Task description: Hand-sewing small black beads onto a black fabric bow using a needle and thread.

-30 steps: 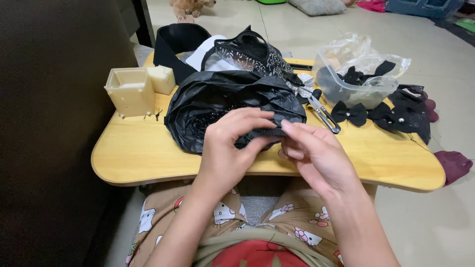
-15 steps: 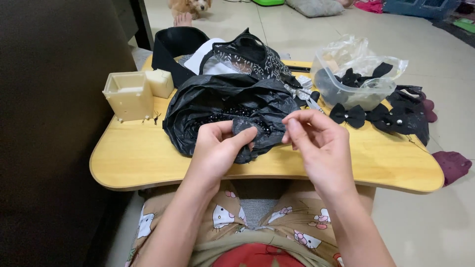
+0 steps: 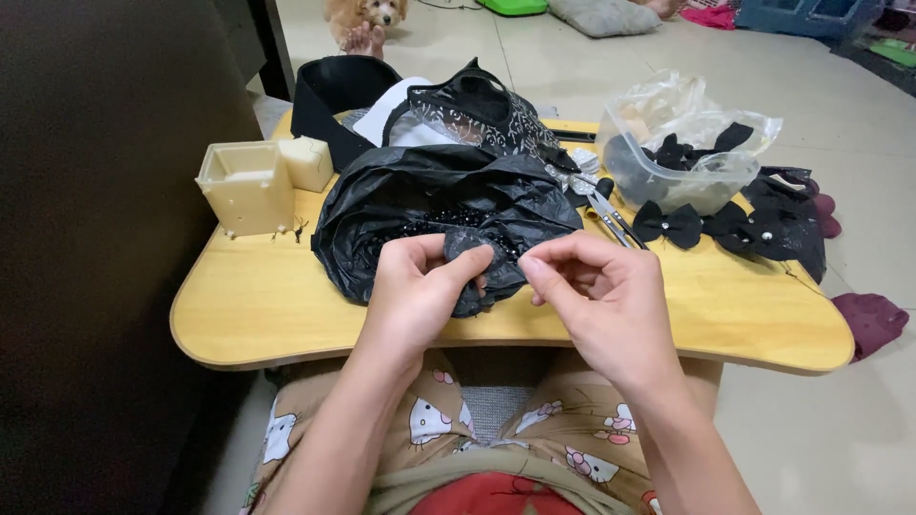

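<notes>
My left hand (image 3: 417, 286) pinches a small piece of black lace fabric (image 3: 474, 270) between thumb and fingers, just above the near edge of a low yellow wooden table (image 3: 267, 305). My right hand (image 3: 601, 286) is beside it, its fingertips pinched together at the fabric's right edge; what they grip is too small to tell. Right behind both hands lies a crumpled black plastic bag (image 3: 429, 205) with small black beads on it.
A cream plastic box (image 3: 246, 186) stands at the table's left. Scissors (image 3: 606, 210), a clear container with black bows (image 3: 673, 157) and loose black bows (image 3: 668, 224) lie to the right. Black patterned fabric (image 3: 477, 110) is piled behind. A dog (image 3: 367, 11) sits on the floor beyond.
Both hands rose slightly and drew apart: the left keeps the black fabric piece, and the right has shifted to the right, fingertips pinched at its edge.
</notes>
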